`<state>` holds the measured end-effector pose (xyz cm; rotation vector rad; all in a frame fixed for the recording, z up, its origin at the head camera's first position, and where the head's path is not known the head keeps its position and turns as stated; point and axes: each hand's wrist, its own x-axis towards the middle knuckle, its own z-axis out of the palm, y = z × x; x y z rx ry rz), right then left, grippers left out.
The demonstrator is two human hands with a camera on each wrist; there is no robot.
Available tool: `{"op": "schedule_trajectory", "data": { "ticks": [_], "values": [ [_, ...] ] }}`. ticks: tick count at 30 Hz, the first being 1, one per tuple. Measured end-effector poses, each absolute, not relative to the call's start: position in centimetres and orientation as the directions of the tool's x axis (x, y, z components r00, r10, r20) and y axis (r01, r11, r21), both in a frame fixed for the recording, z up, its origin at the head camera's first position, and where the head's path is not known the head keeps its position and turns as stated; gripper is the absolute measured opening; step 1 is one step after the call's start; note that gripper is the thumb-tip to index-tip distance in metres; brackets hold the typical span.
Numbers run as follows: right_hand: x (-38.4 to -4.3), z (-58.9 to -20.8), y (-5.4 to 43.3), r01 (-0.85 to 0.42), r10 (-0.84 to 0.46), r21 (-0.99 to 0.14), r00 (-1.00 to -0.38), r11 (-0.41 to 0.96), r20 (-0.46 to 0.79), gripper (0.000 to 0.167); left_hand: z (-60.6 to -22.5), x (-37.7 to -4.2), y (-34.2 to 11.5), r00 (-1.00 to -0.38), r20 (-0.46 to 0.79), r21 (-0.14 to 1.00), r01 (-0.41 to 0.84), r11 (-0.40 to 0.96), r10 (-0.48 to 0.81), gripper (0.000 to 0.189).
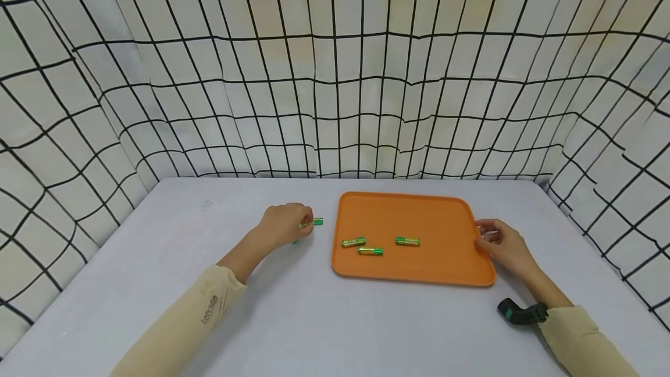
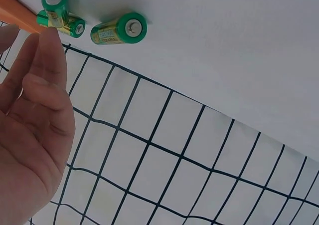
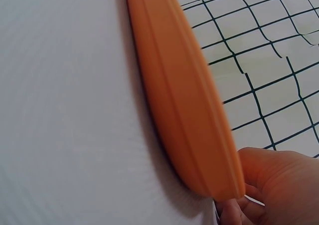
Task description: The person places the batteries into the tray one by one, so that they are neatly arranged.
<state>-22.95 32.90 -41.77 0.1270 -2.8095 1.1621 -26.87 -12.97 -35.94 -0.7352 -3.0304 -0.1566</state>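
My left hand (image 1: pixel 282 224) is at a small group of green-and-gold batteries left of the orange tray (image 1: pixel 445 266). One battery (image 1: pixel 318 221) shows beside its fingertips, and the hand partly covers others. In the left wrist view, fingers (image 2: pixel 53 48) reach to the end of a battery (image 2: pixel 55 3) that overlaps a second; another battery (image 2: pixel 117 30) lies apart. Whether the fingers pinch one is unclear. My right hand (image 1: pixel 505 246) holds the tray's right rim, fingers above and below the edge in the right wrist view. Three batteries (image 1: pixel 407 241) lie in the tray.
A white table (image 1: pixel 408 324) carries everything. Behind it and along both sides rises a white wall with a black grid (image 1: pixel 345 92). A black strap device (image 1: pixel 520 313) sits on the right wrist, above the beige sleeve.
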Motion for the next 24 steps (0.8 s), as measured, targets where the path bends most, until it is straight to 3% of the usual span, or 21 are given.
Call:
{"op": "schedule_trajectory", "data": {
  "ticks": [9,24],
  "values": [
    [-22.7,-42.0,32.8,-0.116,-0.044,-0.719,-0.992,0.686,0.118,0.043,-36.7,-26.7,-13.6,-0.901,0.027,0.095,0.434,0.896,0.433,0.01],
    [-22.8,-41.8,32.9,-0.128,-0.05,-0.711,-0.99,0.692,0.13,0.043,-37.2,-26.6,-14.4,-0.915,-0.017,0.124,0.398,0.909,0.403,0.022]
  ]
}}
